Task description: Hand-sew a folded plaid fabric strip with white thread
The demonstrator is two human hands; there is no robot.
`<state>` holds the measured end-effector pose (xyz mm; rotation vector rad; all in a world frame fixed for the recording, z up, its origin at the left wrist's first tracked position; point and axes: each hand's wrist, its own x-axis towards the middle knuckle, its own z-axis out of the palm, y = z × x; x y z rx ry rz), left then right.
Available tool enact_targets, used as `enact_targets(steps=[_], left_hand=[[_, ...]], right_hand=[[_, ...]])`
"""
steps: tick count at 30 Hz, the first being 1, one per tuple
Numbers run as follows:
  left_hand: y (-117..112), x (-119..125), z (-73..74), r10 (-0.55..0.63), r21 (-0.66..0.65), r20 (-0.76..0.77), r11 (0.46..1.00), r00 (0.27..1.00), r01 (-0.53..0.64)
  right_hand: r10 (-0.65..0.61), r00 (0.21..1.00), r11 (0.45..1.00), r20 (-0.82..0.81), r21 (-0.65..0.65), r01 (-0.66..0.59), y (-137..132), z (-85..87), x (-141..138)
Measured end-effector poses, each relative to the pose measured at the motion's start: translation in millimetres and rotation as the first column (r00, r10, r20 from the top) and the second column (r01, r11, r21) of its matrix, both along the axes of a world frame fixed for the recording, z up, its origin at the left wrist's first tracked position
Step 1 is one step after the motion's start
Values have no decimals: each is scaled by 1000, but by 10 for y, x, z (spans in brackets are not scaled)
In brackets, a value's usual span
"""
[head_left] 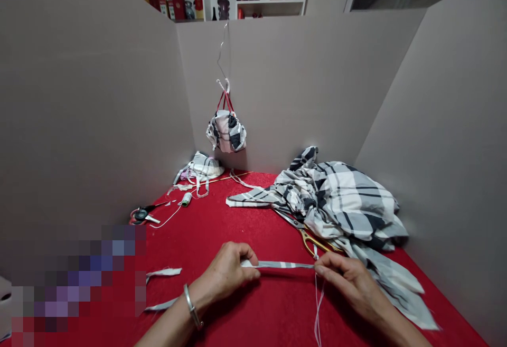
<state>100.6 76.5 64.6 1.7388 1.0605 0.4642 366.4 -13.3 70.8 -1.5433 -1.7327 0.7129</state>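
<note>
The left hand (225, 273), with a bangle (192, 307) on its wrist, and the right hand (348, 283) are both closed in a pinch on a narrow plaid strip (277, 264), stretched between them above the red desk (273, 315). White thread (317, 310) hangs beside the right hand. Gold-handled scissors (312, 241) lie far right, touching crumpled plaid cloth (340, 204).

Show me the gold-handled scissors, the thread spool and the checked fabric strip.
Gold-handled scissors (304, 241), head view, on the gold handle.
Thread spool (186, 199), head view, on its body.
Checked fabric strip (277, 264), head view, on its middle.
</note>
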Motion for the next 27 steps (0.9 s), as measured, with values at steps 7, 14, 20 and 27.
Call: enact_targets(steps=[7, 14, 20, 27], left_hand=[[-43, 19, 105, -28, 63, 31, 998, 999, 26], [-73, 18, 139, -48, 179, -32, 982, 998, 53], [-78, 28, 207, -51, 17, 163, 999, 985, 49], [-53, 47, 96, 58, -137, 203, 990, 978, -30]], right_hand=[[3, 999, 1000, 52, 24, -4, 11, -22, -4], [-11, 997, 1000, 83, 15, 10, 10, -21, -22], [2, 993, 1000, 120, 0, -2, 18, -28, -39], [29, 981, 998, 193, 43, -38, 4, -6, -73]])
